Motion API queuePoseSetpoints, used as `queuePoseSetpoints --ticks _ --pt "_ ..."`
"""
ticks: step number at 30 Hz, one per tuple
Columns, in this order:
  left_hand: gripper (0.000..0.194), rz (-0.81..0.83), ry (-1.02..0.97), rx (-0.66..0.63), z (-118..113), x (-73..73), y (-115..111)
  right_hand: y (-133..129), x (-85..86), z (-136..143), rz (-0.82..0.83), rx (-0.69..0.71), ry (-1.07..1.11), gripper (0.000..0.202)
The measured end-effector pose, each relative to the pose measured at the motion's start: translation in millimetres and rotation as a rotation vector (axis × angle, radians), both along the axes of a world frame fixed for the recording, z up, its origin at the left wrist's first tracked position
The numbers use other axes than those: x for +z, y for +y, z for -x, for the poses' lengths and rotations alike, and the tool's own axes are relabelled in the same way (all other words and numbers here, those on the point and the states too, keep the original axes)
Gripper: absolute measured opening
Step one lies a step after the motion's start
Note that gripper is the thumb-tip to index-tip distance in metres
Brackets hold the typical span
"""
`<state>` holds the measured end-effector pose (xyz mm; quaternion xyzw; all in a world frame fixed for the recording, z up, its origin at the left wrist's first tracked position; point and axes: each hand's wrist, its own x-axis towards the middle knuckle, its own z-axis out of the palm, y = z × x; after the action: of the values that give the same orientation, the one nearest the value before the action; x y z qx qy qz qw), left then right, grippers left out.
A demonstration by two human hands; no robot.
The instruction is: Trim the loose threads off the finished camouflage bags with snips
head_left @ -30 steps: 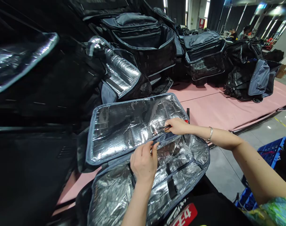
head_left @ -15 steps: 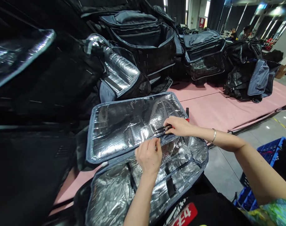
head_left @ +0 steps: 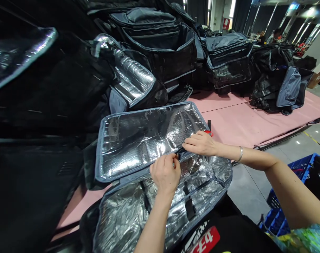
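In front of me lies an open insulated bag with a silver foil lining and grey-blue binding. Its foil-lined lid is folded back, away from me. My left hand pinches the bag's seam where lid and body meet, with a small dark bit showing at the fingertips. Just to the right, my right hand is closed around red-handled scissors; a piece of the red handle shows behind the hand, while the blades are mostly hidden under the fingers. Both hands are close together at the seam.
Large black bags are piled at the left, and several open black-and-grey bags stand behind. Another bag sits on the pink table surface. Blue crates stand on the floor at right. People are far off in the background.
My right hand has turned knuckles-up over the seam, and the dark blades that showed before are now covered. My left hand keeps its pinch in nearly the same spot.
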<state>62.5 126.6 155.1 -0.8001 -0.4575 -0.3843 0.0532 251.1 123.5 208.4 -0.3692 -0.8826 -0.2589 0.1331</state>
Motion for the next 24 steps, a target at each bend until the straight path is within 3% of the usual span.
queuePoseSetpoints --ticks 5,11,14,17,20,22,24 --pt "0.01 -0.09 -0.012 0.0 -1 -1.9 1 6 -5.5 3 -0.089 0.015 0.036 0.028" --pt "0.01 -0.106 -0.062 -0.069 2 -1.8 3 5 -10.2 -5 -0.041 -0.024 0.112 0.025" --pt "0.007 -0.102 -0.118 -0.191 11 1.1 -1 3 -11.0 -7 0.03 -0.02 0.208 0.019" --pt "0.008 0.011 -0.113 -0.434 25 5.2 -11 3 -11.3 -2 0.166 -0.032 0.393 0.018" --pt "0.018 0.156 -0.064 -0.599 37 7.4 -20 8 -11.3 11 0.353 -0.071 0.545 0.031" --pt "0.012 0.198 -0.143 -0.521 43 7.0 -23 13 -11.0 23 0.467 -0.111 0.541 0.032" --pt "0.009 0.195 -0.266 -0.345 48 5.6 -22 18 -9.8 34 0.549 -0.182 0.484 0.018"
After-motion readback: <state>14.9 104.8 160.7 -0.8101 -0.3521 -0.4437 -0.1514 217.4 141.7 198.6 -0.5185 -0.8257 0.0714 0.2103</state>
